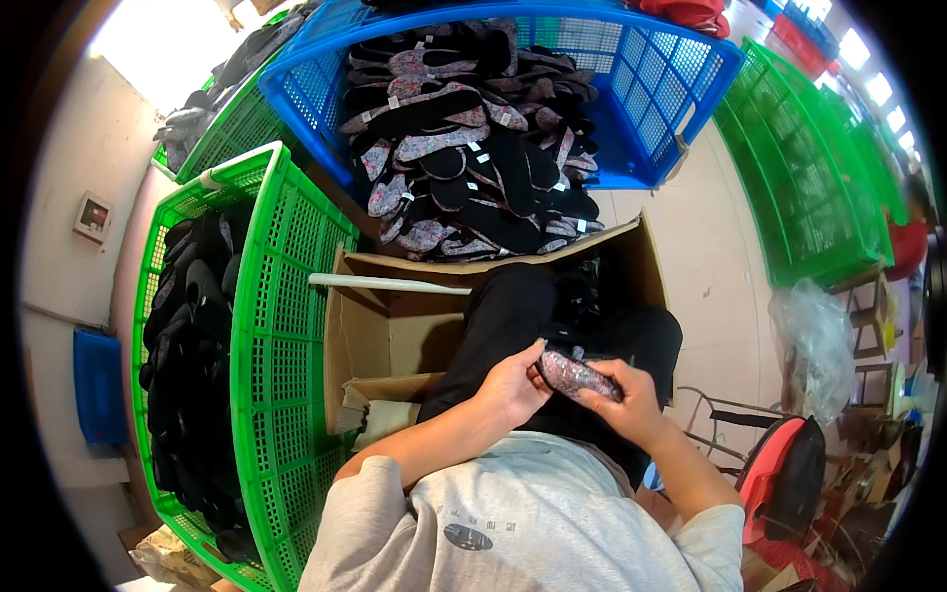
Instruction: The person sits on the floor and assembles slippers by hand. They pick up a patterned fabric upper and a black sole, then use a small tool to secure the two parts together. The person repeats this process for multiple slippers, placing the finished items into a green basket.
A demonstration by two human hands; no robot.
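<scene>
the person sat with both hands together over the lap, clamped on one small shoe insole [577, 376]. the insole was a narrow, flat, rounded piece covered in grey fabric with a pinkish floral print, its edge dark. the left hand [511, 383] gripped its near end with fingers curled around it, while the right hand [623, 395] pinched the far end, thumb lying on top. it sat just above the black trousers [513, 316], in front of the grey shirt.

ahead of the knees stood an open cardboard box [390, 345] with a pale rod [390, 284] lying across its top. beyond the box, a blue plastic crate [651, 99] held a heap of like insoles [473, 148], some floral, some black, several with small white tags. to the left, a green plastic crate [286, 326] was filled with dark pieces [192, 326]. more green crates [809, 178] stood at the right, near a clear plastic bag [819, 340].
</scene>
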